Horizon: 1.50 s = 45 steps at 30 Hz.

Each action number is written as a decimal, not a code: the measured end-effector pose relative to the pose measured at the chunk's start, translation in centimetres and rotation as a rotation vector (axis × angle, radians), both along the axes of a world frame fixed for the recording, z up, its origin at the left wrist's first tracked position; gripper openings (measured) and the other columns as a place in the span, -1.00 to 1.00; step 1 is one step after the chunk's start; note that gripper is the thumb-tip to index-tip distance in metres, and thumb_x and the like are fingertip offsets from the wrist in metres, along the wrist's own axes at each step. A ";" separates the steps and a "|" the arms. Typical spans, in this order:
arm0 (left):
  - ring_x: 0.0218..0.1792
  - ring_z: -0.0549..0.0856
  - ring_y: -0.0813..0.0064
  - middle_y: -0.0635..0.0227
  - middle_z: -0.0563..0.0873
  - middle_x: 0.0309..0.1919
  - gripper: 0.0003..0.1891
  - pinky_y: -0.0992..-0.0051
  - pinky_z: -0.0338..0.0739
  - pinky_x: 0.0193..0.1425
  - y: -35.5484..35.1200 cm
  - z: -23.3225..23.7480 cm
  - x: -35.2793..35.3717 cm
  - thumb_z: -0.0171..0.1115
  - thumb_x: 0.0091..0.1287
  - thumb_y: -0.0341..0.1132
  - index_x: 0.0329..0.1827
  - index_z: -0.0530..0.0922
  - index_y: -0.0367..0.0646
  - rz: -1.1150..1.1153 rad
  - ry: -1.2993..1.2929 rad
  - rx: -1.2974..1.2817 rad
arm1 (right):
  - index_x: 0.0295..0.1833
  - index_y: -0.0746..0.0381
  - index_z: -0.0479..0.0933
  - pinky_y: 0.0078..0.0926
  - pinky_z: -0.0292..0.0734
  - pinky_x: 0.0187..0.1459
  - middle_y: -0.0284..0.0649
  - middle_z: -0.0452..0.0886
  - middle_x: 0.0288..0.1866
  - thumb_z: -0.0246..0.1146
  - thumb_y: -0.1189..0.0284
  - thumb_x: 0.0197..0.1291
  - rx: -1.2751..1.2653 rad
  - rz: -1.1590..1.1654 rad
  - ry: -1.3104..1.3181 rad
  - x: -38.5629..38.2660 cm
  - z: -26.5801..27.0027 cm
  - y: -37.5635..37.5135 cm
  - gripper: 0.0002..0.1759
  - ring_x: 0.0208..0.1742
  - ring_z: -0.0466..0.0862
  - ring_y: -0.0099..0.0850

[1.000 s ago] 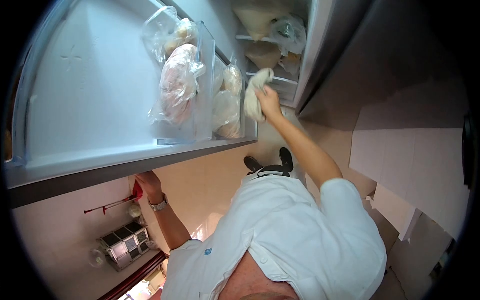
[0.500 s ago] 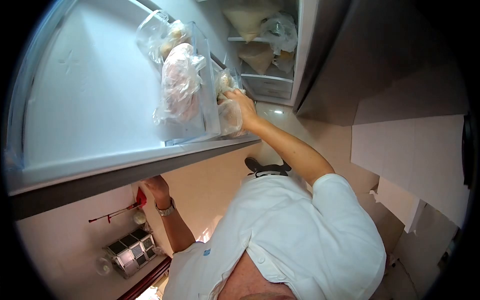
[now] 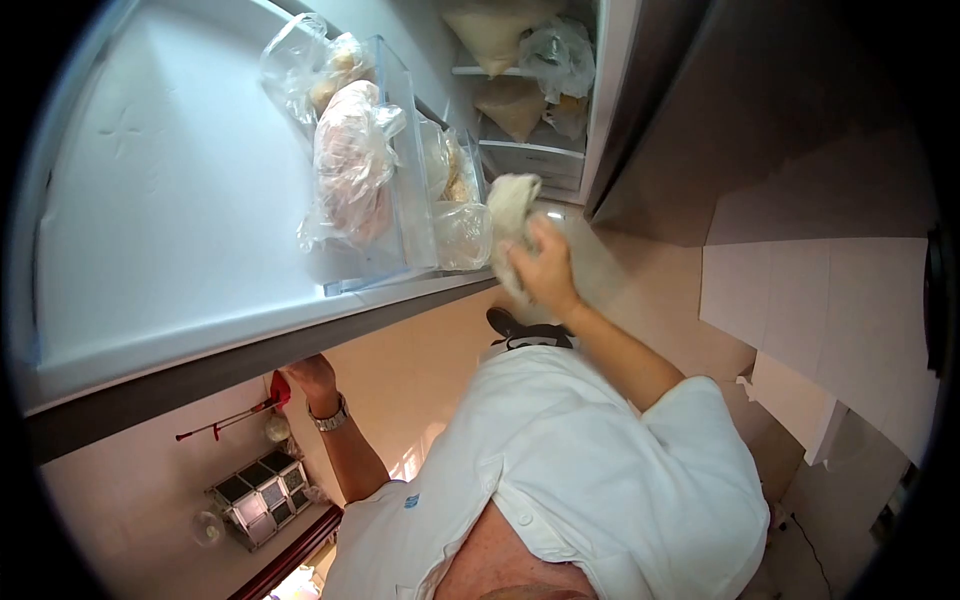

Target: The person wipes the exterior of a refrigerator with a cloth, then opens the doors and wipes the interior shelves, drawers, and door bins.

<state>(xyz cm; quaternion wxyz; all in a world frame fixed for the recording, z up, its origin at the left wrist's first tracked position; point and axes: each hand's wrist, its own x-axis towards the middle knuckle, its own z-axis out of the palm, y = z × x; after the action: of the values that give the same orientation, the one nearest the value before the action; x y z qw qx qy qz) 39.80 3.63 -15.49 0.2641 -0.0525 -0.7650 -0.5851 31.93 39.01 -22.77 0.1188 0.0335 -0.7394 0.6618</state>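
Observation:
My right hand is closed on a pale, off-white cloth, blurred by motion, just outside the fridge door's lower bin. Inside that clear bin are see-through plastic bags, one with yellowish food. My left hand, with a metal watch at the wrist, is at the lower edge of the open fridge door; its fingers are mostly hidden there. A second door bin holds a plastic-wrapped pinkish bundle and a bag of round pale items.
Fridge shelves with bagged goods stand at the top. To the right is a dark door panel, with pale cabinet fronts below it. A shoe shows on the floor. A dark-paned box is at lower left.
My right hand has come out of the door bin, moving right and down, with the pale cloth in it. My left hand stays at the door edge. The view has shifted slightly.

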 end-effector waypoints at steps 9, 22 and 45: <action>0.32 0.29 0.36 0.38 0.28 0.34 -0.38 0.28 0.18 0.42 -0.1 0.2 0.2 -0.16 0.38 0.21 0.37 0.18 0.05 0.041 -0.073 0.075 | -0.25 0.30 0.59 -0.31 0.53 -0.16 -0.03 0.52 -0.15 0.23 0.53 -0.14 0.500 0.220 0.114 -5.3 5.4 -7.9 -0.76 -0.07 0.55 -0.12; 0.33 0.28 0.32 0.31 0.23 0.36 -0.40 0.28 0.15 0.43 -0.6 -0.6 0.3 -0.23 0.45 0.12 0.36 0.17 -0.14 -0.001 0.009 0.047 | -0.19 0.30 0.60 -0.38 0.50 -0.08 0.01 0.57 -0.13 0.23 0.40 -0.03 0.447 0.402 -0.063 -5.2 7.8 -2.7 -0.72 -0.09 0.60 -0.14; -0.48 0.64 0.53 0.32 0.68 -0.48 -0.85 0.51 0.54 -0.47 10.1 -0.6 1.5 0.38 0.01 -0.51 -0.43 0.55 -0.32 -0.026 -0.190 -0.021 | 0.04 0.40 0.47 -0.57 0.55 -0.16 -0.23 0.62 -0.17 0.16 0.55 0.14 -0.696 0.031 -0.492 5.8 1.6 10.5 -0.67 -0.21 0.63 -0.51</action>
<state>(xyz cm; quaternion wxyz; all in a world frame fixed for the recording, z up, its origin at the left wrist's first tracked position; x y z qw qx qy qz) 41.30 13.68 -16.08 0.1819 -0.0095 -0.7919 -0.5828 37.76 49.51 -21.18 -0.0671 -0.1566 -0.4775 0.8620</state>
